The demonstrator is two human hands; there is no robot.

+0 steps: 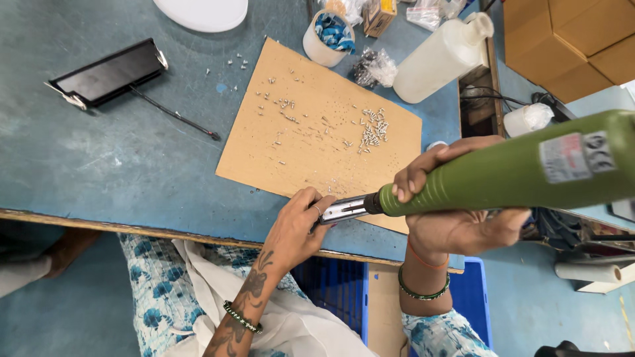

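Observation:
My right hand (456,211) grips a green electric screwdriver (516,170) that lies nearly level, its metal tip (344,209) pointing left. My left hand (297,228) pinches that tip with fingers closed around it, at the near edge of a brown cardboard sheet (317,155). Several small silver screws (372,129) lie scattered and heaped on the cardboard. Whether a screw sits between my left fingers is hidden.
A black rectangular unit with a cable (109,71) lies at the far left of the blue table (99,165). A white cup of blue parts (327,36), a plastic bottle (440,58), a white round lid (202,12) and cardboard boxes (569,39) stand at the back. A blue bin (473,297) sits below.

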